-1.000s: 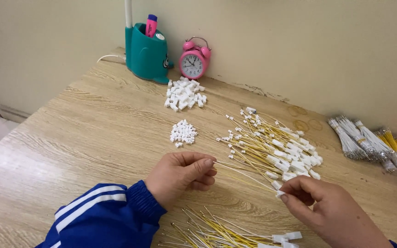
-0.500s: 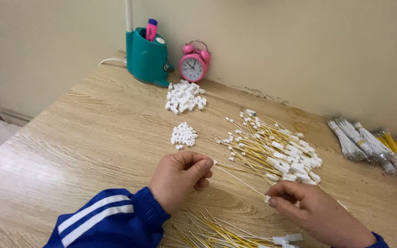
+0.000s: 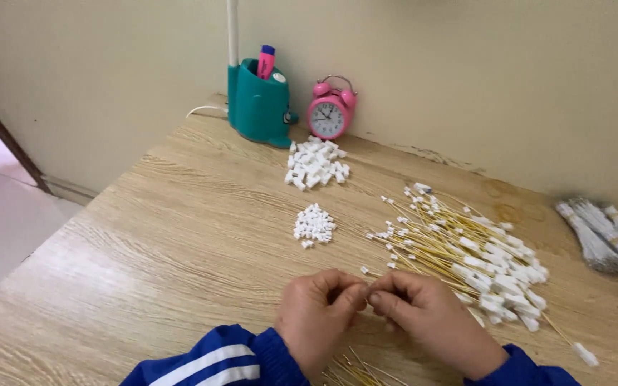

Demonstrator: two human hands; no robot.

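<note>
My left hand (image 3: 318, 316) and my right hand (image 3: 432, 323) meet fingertip to fingertip at the table's near edge. Both pinch a thin yellow wire, which is mostly hidden between the fingers. A small white tip (image 3: 365, 270) pokes out just above the fingertips. To the right of my hands lies a spread of yellow wires with white end pieces (image 3: 466, 250). More yellow wires (image 3: 355, 368) lie under my wrists. Beyond my hands are a small heap of tiny white plastic pieces (image 3: 314, 224) and a bigger heap of larger white pieces (image 3: 315, 163).
A teal lamp base holding a pink pen (image 3: 257, 106) and a pink alarm clock (image 3: 330, 114) stand against the wall. Bundled wires in clear wrap (image 3: 606, 236) lie at the far right. The wooden table (image 3: 166, 236) ends at the left, above the floor.
My right hand has moved left along the wire until it touches my left hand. The left hand has stayed almost where it was.
</note>
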